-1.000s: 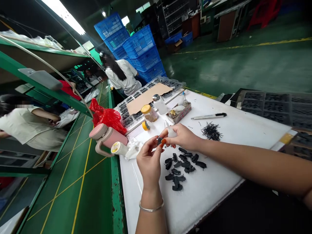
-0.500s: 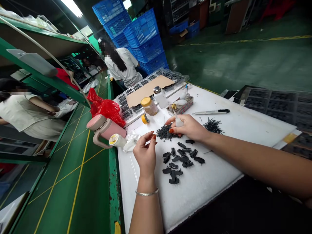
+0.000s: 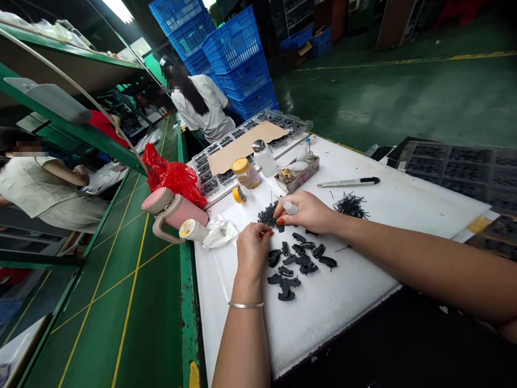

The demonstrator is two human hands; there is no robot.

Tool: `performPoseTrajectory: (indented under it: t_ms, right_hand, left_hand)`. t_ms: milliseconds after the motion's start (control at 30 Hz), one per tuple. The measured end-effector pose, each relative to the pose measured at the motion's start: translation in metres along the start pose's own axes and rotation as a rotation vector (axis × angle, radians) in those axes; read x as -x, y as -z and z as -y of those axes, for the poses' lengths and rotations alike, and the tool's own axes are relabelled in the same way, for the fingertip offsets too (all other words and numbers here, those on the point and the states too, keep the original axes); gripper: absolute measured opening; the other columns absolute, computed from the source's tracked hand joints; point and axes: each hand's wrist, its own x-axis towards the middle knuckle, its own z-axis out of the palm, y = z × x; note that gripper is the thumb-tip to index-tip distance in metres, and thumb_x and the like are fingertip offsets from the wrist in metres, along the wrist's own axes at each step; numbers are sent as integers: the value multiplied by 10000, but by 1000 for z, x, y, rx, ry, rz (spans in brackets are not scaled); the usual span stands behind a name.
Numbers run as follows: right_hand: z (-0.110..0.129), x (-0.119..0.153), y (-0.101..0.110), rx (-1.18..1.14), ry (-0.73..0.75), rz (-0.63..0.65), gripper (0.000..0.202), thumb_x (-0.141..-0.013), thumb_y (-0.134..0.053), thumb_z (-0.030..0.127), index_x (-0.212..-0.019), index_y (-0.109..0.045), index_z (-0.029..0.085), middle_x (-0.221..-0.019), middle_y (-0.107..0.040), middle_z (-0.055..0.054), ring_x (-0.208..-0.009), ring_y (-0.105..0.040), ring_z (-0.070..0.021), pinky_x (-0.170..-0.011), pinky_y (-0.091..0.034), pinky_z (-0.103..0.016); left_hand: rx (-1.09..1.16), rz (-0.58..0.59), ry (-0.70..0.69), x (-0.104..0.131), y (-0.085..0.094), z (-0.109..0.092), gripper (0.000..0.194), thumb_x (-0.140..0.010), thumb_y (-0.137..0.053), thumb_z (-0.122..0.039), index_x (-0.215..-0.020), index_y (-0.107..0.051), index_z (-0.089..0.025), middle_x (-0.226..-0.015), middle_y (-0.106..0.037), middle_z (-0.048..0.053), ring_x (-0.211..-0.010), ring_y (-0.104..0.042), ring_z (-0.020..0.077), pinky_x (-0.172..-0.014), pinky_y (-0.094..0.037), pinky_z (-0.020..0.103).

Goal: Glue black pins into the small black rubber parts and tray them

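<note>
My right hand (image 3: pixel 309 211) is closed round a small white squeeze bottle (image 3: pixel 290 207), which is tilted over the worktop, with a thin tip pointing up and left. Under its fingertips shows a small black part (image 3: pixel 280 228); whether the fingers touch it I cannot tell. Close by on the left, my left hand (image 3: pixel 253 245) has its fingers curled together, and what they may hold is hidden. Beyond the fingertips lies a pile of tiny black rings (image 3: pixel 267 214). Several black moulded pieces (image 3: pixel 304 260) are scattered just nearer to me on the white worktop (image 3: pixel 323 318).
Thin black pins (image 3: pixel 350 206) lie in a heap beside a pen (image 3: pixel 348 182). Behind stand a yellow-lidded jar (image 3: pixel 245 173), a metal-topped bottle (image 3: pixel 264 157) and a small box (image 3: pixel 298 172). A pink flask (image 3: pixel 175 208) stands left. A co-worker (image 3: pixel 202 105) sits beyond the compartment tray (image 3: pixel 210 184).
My left hand has moved right and slightly down, closer to my right hand, and its fingers have curled in. My right hand has shifted slightly left, and the bottle is tilted further over.
</note>
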Motion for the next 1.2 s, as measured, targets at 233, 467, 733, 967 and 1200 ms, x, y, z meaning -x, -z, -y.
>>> performPoseTrajectory:
  t_ms: [233, 467, 733, 967, 1200]
  right_hand:
    - [1, 1, -1, 51, -5, 9, 136, -703, -685, 221, -798, -688, 123, -638, -628, 5, -540, -516, -74, -555, -404, -213]
    - [0, 0, 0, 60, -14, 7, 172, -699, -700, 259, -798, -689, 119, -644, -625, 1, -544, -513, -77, -560, -400, -220]
    - [-1, 0, 0, 47, 14, -2, 148, -722, -664, 243, -796, -679, 116, -664, -632, -10, -528, -513, -73, -530, -408, -208]
    - [-1, 1, -3, -97, -13, -53, 185, -730, -657, 277, -822, -641, 118, -620, -594, -5, -505, -520, -92, -471, -425, -212]
    - [2, 8, -9, 55, 90, -118, 158, -763, -640, 275, -833, -646, 134, -680, -638, -15, -562, -542, -96, -531, -431, -216]
  left_hand:
    - [15, 18, 8, 0, 3, -3, 144, -701, -605, -89, -749, -653, -216, -786, -620, 6, -699, -534, 161, -677, -375, 285]
    - [174, 0, 71, 3, 1, 1, 74, -706, -607, -128, -702, -618, -201, -671, -603, -6, -643, -525, 156, -649, -390, 287]
    - [646, 25, 148, 11, 9, -17, 207, -755, -638, -314, -872, -623, -144, -748, -660, 41, -674, -619, 158, -630, -528, 281]
    - [1013, 7, 279, 17, 9, -29, 313, -663, -766, -297, -926, -728, -132, -797, -703, 84, -699, -633, 152, -644, -539, 248]
    - [958, -36, 286, 18, 11, -31, 277, -663, -772, -278, -890, -736, -124, -739, -700, 71, -625, -621, 134, -612, -525, 233]
